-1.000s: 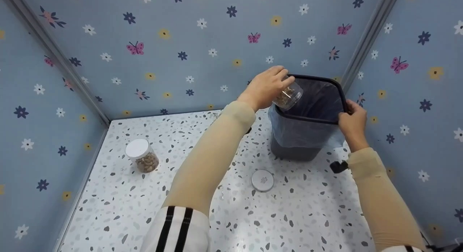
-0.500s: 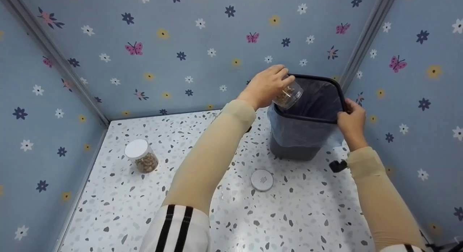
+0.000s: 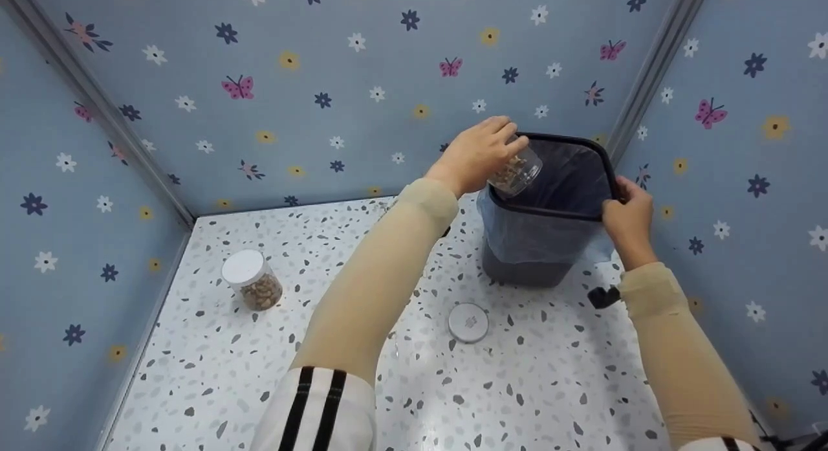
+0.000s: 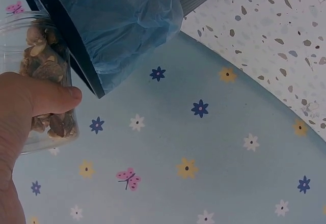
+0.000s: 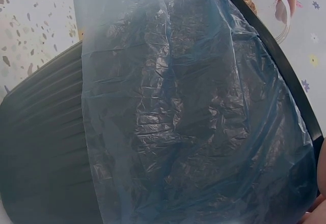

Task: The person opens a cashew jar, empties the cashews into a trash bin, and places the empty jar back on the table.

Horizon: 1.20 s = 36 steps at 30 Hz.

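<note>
My left hand (image 3: 475, 154) grips a clear plastic jar (image 3: 525, 173), its fingers and thumb wrapped round the side. The jar is tipped on its side at the left of the bin's mouth, its lidless end toward the opening. In the left wrist view, brown shell-like pieces (image 4: 48, 71) lie inside it. The grey bin (image 3: 524, 275) is lined with a blue plastic bag (image 5: 178, 96) folded over the outside and held under a black rim (image 3: 550, 213). My right hand (image 3: 629, 223) holds that rim at its right front corner, thumb on the near side.
A white lid (image 3: 468, 322) lies flat on the speckled tabletop (image 3: 517, 393) in front of the bin. At the left stands another jar (image 3: 261, 290), white-capped and filled with brown nut-like pieces. Blue flowered walls (image 3: 356, 69) enclose the back and both sides.
The head view shifts very slightly. Both hands keep their grips, and the jar stays tipped at the bin's rim.
</note>
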Tool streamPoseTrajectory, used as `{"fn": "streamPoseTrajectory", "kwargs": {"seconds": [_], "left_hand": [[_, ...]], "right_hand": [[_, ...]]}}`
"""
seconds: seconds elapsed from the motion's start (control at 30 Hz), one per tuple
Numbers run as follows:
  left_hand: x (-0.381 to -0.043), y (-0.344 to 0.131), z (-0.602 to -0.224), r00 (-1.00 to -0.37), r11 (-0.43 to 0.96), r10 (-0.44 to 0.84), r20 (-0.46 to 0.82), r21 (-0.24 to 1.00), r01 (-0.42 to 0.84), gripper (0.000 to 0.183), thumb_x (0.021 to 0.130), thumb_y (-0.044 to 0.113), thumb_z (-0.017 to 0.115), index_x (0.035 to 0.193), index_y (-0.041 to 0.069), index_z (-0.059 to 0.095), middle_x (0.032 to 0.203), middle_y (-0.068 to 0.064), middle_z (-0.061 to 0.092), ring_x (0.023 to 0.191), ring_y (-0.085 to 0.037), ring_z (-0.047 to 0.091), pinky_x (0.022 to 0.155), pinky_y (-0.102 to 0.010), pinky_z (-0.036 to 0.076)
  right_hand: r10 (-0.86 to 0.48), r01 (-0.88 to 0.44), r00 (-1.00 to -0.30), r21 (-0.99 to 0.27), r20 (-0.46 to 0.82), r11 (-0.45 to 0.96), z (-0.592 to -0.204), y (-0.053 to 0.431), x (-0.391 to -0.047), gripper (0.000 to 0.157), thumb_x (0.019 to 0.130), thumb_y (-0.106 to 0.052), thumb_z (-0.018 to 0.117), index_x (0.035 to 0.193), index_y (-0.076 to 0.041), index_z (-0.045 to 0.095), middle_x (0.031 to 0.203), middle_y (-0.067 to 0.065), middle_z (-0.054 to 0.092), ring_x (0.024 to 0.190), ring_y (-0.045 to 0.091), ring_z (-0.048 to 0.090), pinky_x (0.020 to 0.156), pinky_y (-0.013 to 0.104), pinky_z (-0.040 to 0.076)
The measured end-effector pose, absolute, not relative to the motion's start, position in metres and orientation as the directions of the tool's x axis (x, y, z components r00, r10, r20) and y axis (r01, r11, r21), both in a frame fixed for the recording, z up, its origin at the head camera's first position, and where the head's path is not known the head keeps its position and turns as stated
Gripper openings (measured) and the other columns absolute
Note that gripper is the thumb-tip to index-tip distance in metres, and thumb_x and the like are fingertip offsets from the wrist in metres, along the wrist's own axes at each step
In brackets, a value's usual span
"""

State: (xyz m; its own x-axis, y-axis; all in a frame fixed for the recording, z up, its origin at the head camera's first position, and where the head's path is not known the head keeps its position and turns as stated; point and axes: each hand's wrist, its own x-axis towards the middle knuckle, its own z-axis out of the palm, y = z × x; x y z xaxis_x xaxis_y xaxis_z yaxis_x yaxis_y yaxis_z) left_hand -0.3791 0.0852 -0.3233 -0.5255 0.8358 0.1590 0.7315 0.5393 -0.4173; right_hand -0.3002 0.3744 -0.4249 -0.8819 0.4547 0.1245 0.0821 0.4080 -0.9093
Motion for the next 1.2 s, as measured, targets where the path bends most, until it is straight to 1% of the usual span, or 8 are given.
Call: {"fn": "streamPoseTrajectory", "kwargs": {"seconds": [0.1,0.17,0.33,0.5,0.63,0.8,0.93,1.2], "left_hand": [[-0.3793,0.0854,-0.3236,-0.511,0.526,0.844,0.161,-0.427,0.735,0.059,0.108,0.007,0.06,0.164,0.013,0.043,0.164,-0.018,0.048,0.16,-0.033,0.039,0.137,-0.038,0.025],[-0.3793,0.0855,-0.3238,-0.509,0.523,0.846,0.158,-0.432,0.735,0.06,0.107,0.007,0.062,0.164,0.013,0.043,0.164,-0.018,0.048,0.16,-0.033,0.039,0.137,-0.038,0.024],[-0.3789,0.0861,-0.3243,-0.524,0.533,0.838,0.152,-0.432,0.728,0.063,0.107,0.009,0.064,0.166,0.014,0.041,0.166,-0.017,0.046,0.161,-0.033,0.038,0.137,-0.038,0.024],[-0.3788,0.0862,-0.3254,-0.531,0.546,0.832,0.16,-0.403,0.734,0.06,0.11,0.015,0.062,0.166,0.013,0.041,0.167,-0.017,0.046,0.161,-0.033,0.037,0.137,-0.039,0.023],[-0.379,0.0853,-0.326,-0.529,0.551,0.831,0.172,-0.386,0.74,0.055,0.114,0.022,0.057,0.166,0.013,0.041,0.167,-0.018,0.046,0.161,-0.033,0.037,0.137,-0.039,0.024],[-0.3786,0.0834,-0.3264,-0.536,0.556,0.827,0.171,-0.389,0.734,0.054,0.115,0.025,0.055,0.165,0.013,0.04,0.166,-0.017,0.046,0.161,-0.032,0.037,0.137,-0.039,0.025],[-0.3781,0.0822,-0.3263,-0.543,0.558,0.824,0.163,-0.404,0.725,0.056,0.114,0.024,0.056,0.166,0.014,0.039,0.166,-0.016,0.045,0.161,-0.032,0.037,0.136,-0.038,0.026],[-0.3777,0.0838,-0.3271,-0.507,0.536,0.84,0.19,-0.427,0.728,0.059,0.108,0.018,0.066,0.163,0.013,0.044,0.164,-0.017,0.049,0.158,-0.033,0.041,0.136,-0.04,0.027]], "right_hand": [[0.457,0.085,-0.882,-0.91,0.12,0.405,-0.4248,0.3744,-0.3003,0.065,0.1,0.002,0.043,0.165,-0.002,0.043,0.164,0.019,0.053,0.148,0.031,0.053,0.126,0.039,0.043],[0.459,0.086,-0.88,-0.91,0.121,0.405,-0.425,0.3746,-0.3007,0.065,0.1,0.002,0.043,0.165,-0.002,0.043,0.164,0.019,0.053,0.149,0.031,0.052,0.127,0.04,0.042],[0.467,0.092,-0.876,-0.906,0.124,0.413,-0.4261,0.3747,-0.3012,0.065,0.1,0.003,0.043,0.165,-0.002,0.044,0.163,0.019,0.054,0.148,0.031,0.053,0.127,0.04,0.042],[0.473,0.103,-0.873,-0.905,0.116,0.413,-0.4267,0.3743,-0.3011,0.065,0.101,0.002,0.043,0.165,-0.004,0.043,0.164,0.018,0.052,0.15,0.03,0.052,0.128,0.04,0.041],[0.47,0.108,-0.876,-0.906,0.107,0.409,-0.4257,0.3735,-0.3003,0.066,0.101,0.002,0.043,0.167,-0.005,0.041,0.166,0.018,0.05,0.152,0.03,0.051,0.128,0.04,0.041],[0.471,0.106,-0.875,-0.905,0.113,0.413,-0.4241,0.3724,-0.2995,0.065,0.101,0.003,0.042,0.166,-0.002,0.042,0.164,0.02,0.052,0.15,0.031,0.052,0.127,0.04,0.042],[0.464,0.085,-0.875,-0.902,0.134,0.422,-0.4235,0.3717,-0.2989,0.064,0.1,0.004,0.041,0.164,0.0,0.043,0.161,0.022,0.055,0.147,0.033,0.053,0.124,0.039,0.044],[0.459,0.071,-0.877,-0.906,0.142,0.417,-0.424,0.3707,-0.2987,0.063,0.101,0.004,0.042,0.164,0.001,0.043,0.162,0.022,0.054,0.147,0.032,0.053,0.125,0.039,0.044]]}}
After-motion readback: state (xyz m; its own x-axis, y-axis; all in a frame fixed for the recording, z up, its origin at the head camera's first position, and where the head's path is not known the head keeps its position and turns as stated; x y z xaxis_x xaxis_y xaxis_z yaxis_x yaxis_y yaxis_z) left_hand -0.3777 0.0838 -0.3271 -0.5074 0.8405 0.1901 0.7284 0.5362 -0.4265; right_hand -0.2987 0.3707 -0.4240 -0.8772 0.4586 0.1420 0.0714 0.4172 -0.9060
